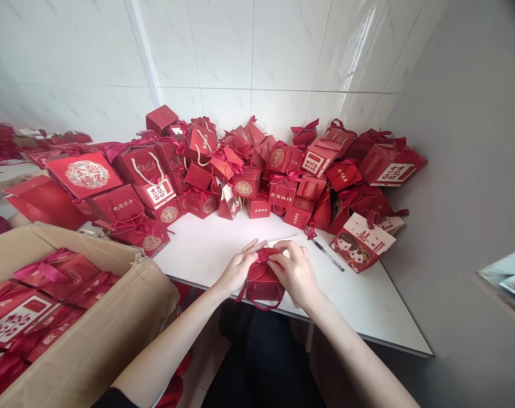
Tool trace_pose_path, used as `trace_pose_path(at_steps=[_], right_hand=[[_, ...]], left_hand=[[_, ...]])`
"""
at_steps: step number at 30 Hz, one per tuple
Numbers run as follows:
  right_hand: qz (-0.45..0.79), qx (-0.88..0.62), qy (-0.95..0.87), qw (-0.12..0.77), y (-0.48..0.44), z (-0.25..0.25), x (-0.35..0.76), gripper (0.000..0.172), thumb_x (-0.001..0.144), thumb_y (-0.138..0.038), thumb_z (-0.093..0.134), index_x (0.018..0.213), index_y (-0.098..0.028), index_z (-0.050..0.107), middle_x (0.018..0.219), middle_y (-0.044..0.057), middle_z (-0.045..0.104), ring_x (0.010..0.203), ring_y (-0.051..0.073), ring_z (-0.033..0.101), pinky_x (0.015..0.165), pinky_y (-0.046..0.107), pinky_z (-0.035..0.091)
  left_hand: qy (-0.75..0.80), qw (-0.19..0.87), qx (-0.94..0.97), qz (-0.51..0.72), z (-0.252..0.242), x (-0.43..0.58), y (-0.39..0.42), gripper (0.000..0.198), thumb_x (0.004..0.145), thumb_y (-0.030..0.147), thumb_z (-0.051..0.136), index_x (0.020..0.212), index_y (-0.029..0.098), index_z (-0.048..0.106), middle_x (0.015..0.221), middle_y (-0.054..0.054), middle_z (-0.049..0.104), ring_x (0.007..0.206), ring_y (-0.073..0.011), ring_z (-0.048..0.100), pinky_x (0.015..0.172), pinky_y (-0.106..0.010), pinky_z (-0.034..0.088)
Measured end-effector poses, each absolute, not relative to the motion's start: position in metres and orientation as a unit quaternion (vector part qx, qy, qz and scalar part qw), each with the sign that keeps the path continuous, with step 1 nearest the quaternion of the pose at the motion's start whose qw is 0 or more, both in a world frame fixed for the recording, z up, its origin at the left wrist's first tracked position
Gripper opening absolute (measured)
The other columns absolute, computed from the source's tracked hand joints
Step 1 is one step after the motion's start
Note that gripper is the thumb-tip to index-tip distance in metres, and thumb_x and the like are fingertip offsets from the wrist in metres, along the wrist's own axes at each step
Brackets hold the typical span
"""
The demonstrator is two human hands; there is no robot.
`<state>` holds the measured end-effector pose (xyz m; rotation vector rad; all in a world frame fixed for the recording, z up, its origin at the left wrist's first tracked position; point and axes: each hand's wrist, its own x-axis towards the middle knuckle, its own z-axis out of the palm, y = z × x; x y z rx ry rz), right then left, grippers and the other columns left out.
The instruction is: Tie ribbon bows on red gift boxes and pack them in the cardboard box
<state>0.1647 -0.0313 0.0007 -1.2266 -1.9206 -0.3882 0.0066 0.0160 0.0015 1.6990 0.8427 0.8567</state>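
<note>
A small red gift box [264, 290] with a twisted red cord handle sits at the table's front edge before me. Across its top runs a dark red ribbon [262, 258] formed into a bow. My left hand [237, 272] pinches the ribbon from the left, its index finger stretched past the knot. From the right, my right hand [295, 271] pinches the ribbon's other side with thumb and fingertips. Behind my right hand lies a sheet of paper [298, 240], partly covered. A pen [328, 255] rests to the right of it.
Many red gift boxes [244, 184] are piled along the tiled wall. A white-fronted box [362, 243] with cartoon figures stands at right. A cardboard carton [113, 317] full of red boxes is at lower left. Another person's arm [2, 190] shows at far left. A grey partition [453, 170] borders the right.
</note>
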Motion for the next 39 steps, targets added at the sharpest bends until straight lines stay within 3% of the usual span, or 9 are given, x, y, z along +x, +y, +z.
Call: trace_pose_path(at_steps=[14,19,22,25,29,33,39], right_hand=[[-0.158,-0.467,-0.783,0.380,-0.031,0.008,0.163,0.024,0.087,-0.010,0.046,0.069,-0.016,0.062,0.080,0.006,0.055,0.071,0.016,0.048,0.069,0.031,0.036],[-0.179,-0.469,-0.776,0.382,-0.031,0.007,0.168,0.022,0.089,-0.011,0.046,0.074,-0.017,0.062,0.079,0.005,0.056,0.071,0.015,0.047,0.070,0.030,0.035],[-0.202,-0.470,-0.780,0.360,-0.033,0.007,0.175,0.020,0.089,-0.011,0.047,0.077,-0.016,0.061,0.082,0.005,0.056,0.073,0.016,0.048,0.072,0.031,0.034],[-0.225,-0.479,-0.791,0.306,-0.038,0.009,0.182,0.021,0.089,-0.007,0.044,0.079,-0.016,0.060,0.083,0.006,0.055,0.071,0.016,0.047,0.069,0.030,0.033],[-0.238,-0.473,-0.810,0.252,-0.046,0.015,0.186,0.026,0.088,-0.001,0.038,0.084,-0.017,0.059,0.082,0.006,0.054,0.067,0.016,0.044,0.066,0.028,0.032],[-0.238,-0.463,-0.820,0.238,-0.047,0.018,0.186,0.028,0.088,-0.001,0.037,0.086,-0.018,0.059,0.083,0.006,0.053,0.067,0.016,0.045,0.067,0.028,0.034],[-0.232,-0.451,-0.829,0.237,-0.046,0.017,0.185,0.029,0.089,-0.001,0.035,0.088,-0.017,0.059,0.084,0.006,0.055,0.067,0.016,0.045,0.067,0.029,0.036]], left_hand=[[0.375,0.422,0.753,0.339,0.008,0.009,0.018,0.035,0.086,0.022,0.034,0.104,0.018,0.063,0.124,-0.005,0.058,0.120,-0.0180,0.049,0.105,-0.032,0.035],[0.394,0.373,0.758,0.362,0.011,0.009,0.018,0.033,0.088,0.028,0.035,0.079,0.018,0.065,0.113,-0.006,0.062,0.105,-0.0188,0.058,0.091,-0.030,0.045],[0.414,0.267,0.788,0.369,0.014,0.002,0.017,0.027,0.086,0.030,0.041,0.071,0.018,0.061,0.096,-0.006,0.063,0.093,-0.0195,0.059,0.083,-0.030,0.046],[0.463,0.193,0.799,0.332,0.023,-0.003,0.008,0.028,0.087,0.033,0.040,0.067,0.020,0.055,0.075,-0.002,0.058,0.070,-0.0163,0.058,0.065,-0.027,0.045],[0.500,0.272,0.773,0.279,0.035,-0.003,-0.007,0.032,0.090,0.037,0.032,0.066,0.022,0.045,0.052,0.004,0.054,0.050,-0.0138,0.053,0.053,-0.024,0.039],[0.494,0.323,0.742,0.318,0.032,0.005,-0.015,0.029,0.091,0.038,0.032,0.071,0.022,0.046,0.060,0.002,0.064,0.052,-0.0143,0.058,0.056,-0.025,0.042],[0.507,0.238,0.746,0.361,0.019,0.008,-0.010,0.025,0.088,0.037,0.037,0.072,0.022,0.048,0.062,0.001,0.061,0.055,-0.0153,0.057,0.055,-0.026,0.041]])
